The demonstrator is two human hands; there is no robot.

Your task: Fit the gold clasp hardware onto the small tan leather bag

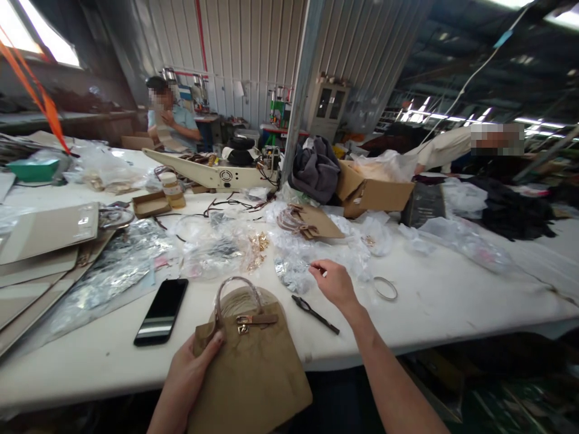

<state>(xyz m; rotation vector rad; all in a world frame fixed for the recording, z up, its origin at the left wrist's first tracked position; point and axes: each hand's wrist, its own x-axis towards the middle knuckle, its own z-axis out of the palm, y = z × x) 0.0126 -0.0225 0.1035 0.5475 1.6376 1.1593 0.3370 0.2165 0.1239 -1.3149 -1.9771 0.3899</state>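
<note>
My left hand [187, 380] grips the lower left edge of a tan suede-like handbag [248, 374], which has a looped handle [237, 292] and a gold-coloured clasp on a strap [253, 320]. My right hand [337, 283] hovers over the white table [407, 313], its thumb and finger pinching a small thin pale item [324, 272] that is too small to identify. Just below that hand lie black-handled pliers [315, 314]. A metal ring [386, 289] rests to its right, and crumpled clear plastic [294, 271] lies beyond its fingers.
A black phone [161, 311] lies left of the bag, beside a stack of tan panels [45, 247]. Loose gold hardware [257, 250], cords and plastic bags cover the table. Farther back stand a cardboard box [375, 187] and a cream machine arm [208, 172]. Two co-workers [172, 114] sit beyond.
</note>
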